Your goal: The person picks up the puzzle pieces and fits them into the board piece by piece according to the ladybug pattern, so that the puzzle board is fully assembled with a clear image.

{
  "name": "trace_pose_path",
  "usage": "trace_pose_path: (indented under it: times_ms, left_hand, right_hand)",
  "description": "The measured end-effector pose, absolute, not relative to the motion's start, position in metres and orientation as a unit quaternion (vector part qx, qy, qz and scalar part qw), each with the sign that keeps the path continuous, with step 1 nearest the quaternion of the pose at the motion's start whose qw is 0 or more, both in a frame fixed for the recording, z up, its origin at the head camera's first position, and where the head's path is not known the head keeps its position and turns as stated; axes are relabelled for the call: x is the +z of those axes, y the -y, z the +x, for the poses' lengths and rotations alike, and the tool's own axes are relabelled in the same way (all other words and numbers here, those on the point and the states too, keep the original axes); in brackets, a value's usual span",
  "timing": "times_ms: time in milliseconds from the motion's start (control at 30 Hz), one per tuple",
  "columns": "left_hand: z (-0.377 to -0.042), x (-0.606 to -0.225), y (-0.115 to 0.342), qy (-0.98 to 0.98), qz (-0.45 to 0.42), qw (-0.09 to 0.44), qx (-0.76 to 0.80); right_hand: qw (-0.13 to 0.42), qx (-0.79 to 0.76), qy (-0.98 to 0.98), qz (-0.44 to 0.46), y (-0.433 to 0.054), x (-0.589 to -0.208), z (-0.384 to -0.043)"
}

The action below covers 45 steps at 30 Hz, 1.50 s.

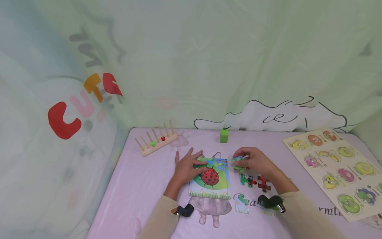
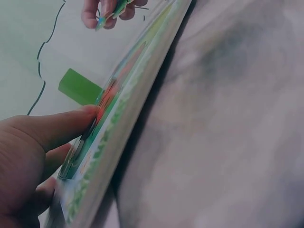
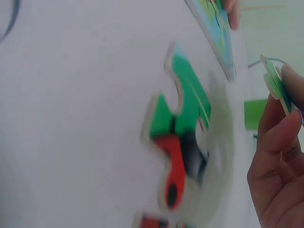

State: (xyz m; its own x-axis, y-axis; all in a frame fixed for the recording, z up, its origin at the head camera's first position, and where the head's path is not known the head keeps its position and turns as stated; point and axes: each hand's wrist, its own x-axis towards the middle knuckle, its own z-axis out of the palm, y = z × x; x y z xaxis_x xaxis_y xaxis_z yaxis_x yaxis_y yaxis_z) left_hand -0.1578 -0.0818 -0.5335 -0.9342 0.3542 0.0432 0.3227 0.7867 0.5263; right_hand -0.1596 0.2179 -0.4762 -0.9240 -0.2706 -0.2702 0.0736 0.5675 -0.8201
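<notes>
A ladybug puzzle board lies flat on the pink cloth in the head view. My left hand rests on its left side with fingers spread; in the left wrist view the thumb touches the picture. To the right of the board, my right hand pinches a green and blue puzzle piece between thumb and fingers, raised off the cloth in the right wrist view. Below that hand lie a green, red and black piece, a red piece and a pale blue and green piece.
Another green piece is partly hidden under the right wrist's camera. A green block stands at the back. A wooden peg rack with beads is at the back left. A wooden fruit board lies on the right.
</notes>
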Motion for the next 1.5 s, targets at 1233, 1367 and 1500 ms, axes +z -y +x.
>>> trace_pose_path:
  times_ms: [1233, 1367, 1500]
  left_hand:
    - [-0.156, -0.528, 0.080, -0.943, 0.176, 0.032, 0.282]
    - [-0.156, -0.528, 0.080, -0.944, 0.177, 0.032, 0.277]
    - [-0.157, -0.528, 0.080, -0.944, 0.177, 0.034, 0.275]
  right_hand:
    - [0.177, -0.464, -0.865, 0.075, -0.162, -0.494, -0.159]
    - [0.177, -0.466, -0.863, 0.084, -0.158, -0.493, -0.158]
    - [0.167, -0.445, -0.876, 0.080, -0.154, -0.490, -0.157]
